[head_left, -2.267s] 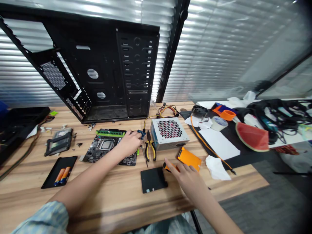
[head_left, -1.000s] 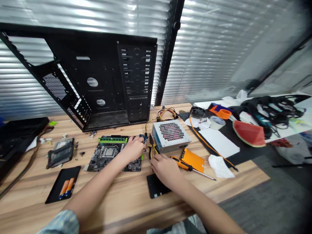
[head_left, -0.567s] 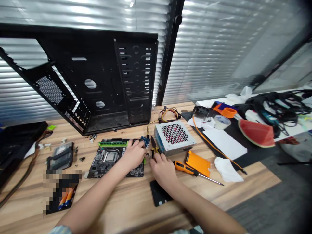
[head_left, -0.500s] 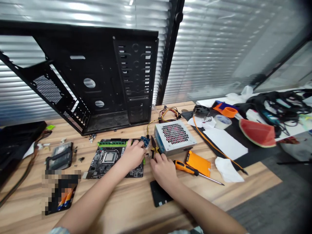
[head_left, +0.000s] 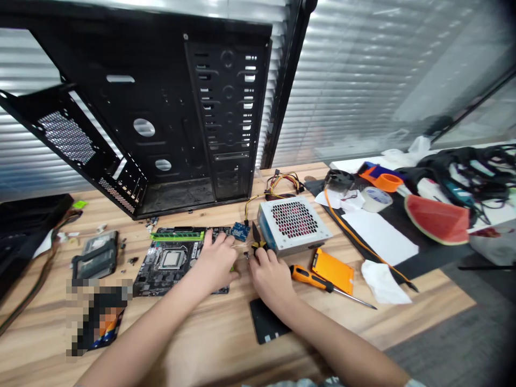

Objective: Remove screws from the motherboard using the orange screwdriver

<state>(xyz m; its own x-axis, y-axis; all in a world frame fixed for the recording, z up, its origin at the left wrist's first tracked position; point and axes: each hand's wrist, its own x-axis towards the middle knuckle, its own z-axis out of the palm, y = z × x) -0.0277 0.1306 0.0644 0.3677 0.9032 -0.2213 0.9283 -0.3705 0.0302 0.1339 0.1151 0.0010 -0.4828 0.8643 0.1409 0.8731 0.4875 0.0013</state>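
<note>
My left hand (head_left: 213, 260) lies over the right part of a motherboard (head_left: 147, 274), fingers bent onto the board and thumb at its right edge, so it seems to hold the board. The board carries a green memory stick (head_left: 177, 235) and a bare processor (head_left: 172, 259). My right hand (head_left: 271, 275) is curled over the wood, fingers closed beside a pair of pliers (head_left: 255, 235) whose handles are partly hidden under it. Small dark bits (head_left: 246, 255) lie at its fingertips; what it pinches cannot be made out. A small blue circuit board (head_left: 241, 231) sits between the hands.
Behind stands an open black computer case (head_left: 169, 123). A power supply (head_left: 296, 226) is beyond my right hand. Right of it lie a screwdriver (head_left: 318, 280), an orange drive bracket (head_left: 334, 270) and tissue (head_left: 385, 282). A black flat panel (head_left: 266, 322) and a hard drive (head_left: 95, 255) rest nearby.
The motherboard has shifted slightly left along with my left hand, and the blue circuit board shows more fully. My right hand has stayed about where it was, beside the pliers.
</note>
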